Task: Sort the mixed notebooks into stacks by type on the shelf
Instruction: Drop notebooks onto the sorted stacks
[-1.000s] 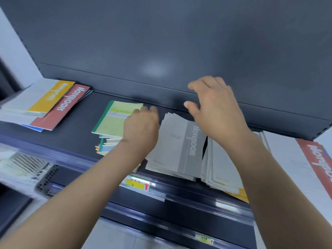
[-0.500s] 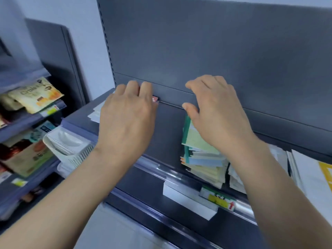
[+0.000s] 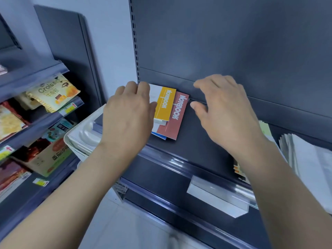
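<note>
Cool even light, soft sheen on the dark grey metal back panel, glare caught along the clear plastic shelf-edge strip, edges bowed and blurred

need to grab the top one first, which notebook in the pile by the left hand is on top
The yellow-banded notebook is on top; the red-banded notebook lies beneath it, poking out to the right.

Left hand: flat over the left side of the yellow notebook stack.
Right hand: loosely spread, beside the red notebook.
Shelf: dark grey.
</note>
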`<state>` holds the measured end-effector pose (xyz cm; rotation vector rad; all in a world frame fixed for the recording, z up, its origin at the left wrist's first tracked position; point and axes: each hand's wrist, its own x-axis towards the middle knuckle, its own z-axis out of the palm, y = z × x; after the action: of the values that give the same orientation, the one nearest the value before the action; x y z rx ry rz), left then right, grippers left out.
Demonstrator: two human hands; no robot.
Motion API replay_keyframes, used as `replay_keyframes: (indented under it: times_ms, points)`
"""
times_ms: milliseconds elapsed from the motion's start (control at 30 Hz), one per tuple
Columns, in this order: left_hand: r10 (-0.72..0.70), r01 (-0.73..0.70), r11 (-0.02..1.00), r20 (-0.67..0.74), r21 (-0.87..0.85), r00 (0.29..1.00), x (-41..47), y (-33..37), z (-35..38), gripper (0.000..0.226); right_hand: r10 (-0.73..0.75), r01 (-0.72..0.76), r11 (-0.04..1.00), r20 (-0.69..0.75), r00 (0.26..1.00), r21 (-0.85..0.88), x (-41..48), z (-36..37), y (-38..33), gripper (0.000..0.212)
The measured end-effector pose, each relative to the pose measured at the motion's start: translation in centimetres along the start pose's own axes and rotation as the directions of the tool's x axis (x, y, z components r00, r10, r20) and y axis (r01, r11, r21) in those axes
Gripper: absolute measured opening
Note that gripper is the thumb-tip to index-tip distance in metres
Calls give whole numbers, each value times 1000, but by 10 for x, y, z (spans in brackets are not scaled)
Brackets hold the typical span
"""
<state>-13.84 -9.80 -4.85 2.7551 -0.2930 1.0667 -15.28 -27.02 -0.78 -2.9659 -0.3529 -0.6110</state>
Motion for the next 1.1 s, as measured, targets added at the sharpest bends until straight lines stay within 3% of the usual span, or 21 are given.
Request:
replay_keyframes:
  times_ms: [233, 467, 600, 733, 967, 1033, 1100]
  points:
    - [19, -22, 999, 72, 35, 997, 32, -11, 44, 24, 6, -6, 1000, 10, 1000, 30, 46, 33, 17, 29]
    - [-163, 146, 986, 259, 84, 952, 54, -33, 100, 34, -6, 6, 1000, 50, 999, 8, 86, 67, 27, 28]
    - [-234, 256, 967, 447, 13, 863, 64, -53, 142, 37, 24, -20, 999, 80, 997, -46, 98, 81, 31, 28]
    - [-282, 338, 941, 615, 27, 736, 71, -70, 176, 54, 80, -72, 994, 100, 992, -87, 106, 91, 28, 28]
    - [-314, 423, 904, 769, 63, 557, 89, -91, 197, 81, 230, -217, 972, 179, 957, -88, 116, 111, 9, 30]
    - [-301, 462, 887, 793, 28, 530, 93, -96, 201, 81, 262, -249, 964, 176, 949, -92, 119, 116, 3, 28]
    - [-276, 514, 856, 797, -50, 537, 93, -96, 203, 67, 286, -275, 958, 172, 943, -85, 121, 120, -3, 28]
